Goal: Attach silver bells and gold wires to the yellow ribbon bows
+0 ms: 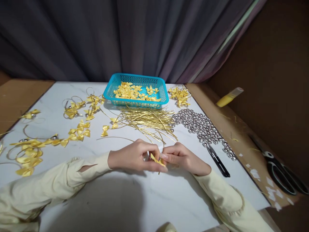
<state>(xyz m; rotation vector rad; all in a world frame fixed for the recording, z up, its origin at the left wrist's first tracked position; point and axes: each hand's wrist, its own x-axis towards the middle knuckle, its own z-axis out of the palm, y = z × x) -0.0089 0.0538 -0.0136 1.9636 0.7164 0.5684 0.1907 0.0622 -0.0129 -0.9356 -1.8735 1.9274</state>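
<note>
Head view is catching both hands meeting over the white table [135, 206], a little toward its near edge and roughly midway between its side edges. Left hand [134, 157] is curling its fingers around a small yellow bow [158, 160], pinching it from the left, while the right hand [184, 158] is gripping the same bow from the right with its fingertips. Most of the bow is lying hidden between the fingers; only a strip is showing, with its long axis slanting from upper left down to lower right, and a thin tail is poking out below toward the near edge. Whether a gold wire is threaded through it is too small to tell. Just right of the right hand, small black snips [218, 161] are lying pointing toward the table's near right corner. Beyond the hands, a bundle of gold wires [148, 120] is spreading out near the middle, with silver beads [202, 127] along the right edge and a blue basket [136, 91] of bows at the far edge. Finished yellow bows [31, 151] are trailing off the left edge, partly cut off. Black scissors [281, 172] are resting on the brown board beside the table.
</note>
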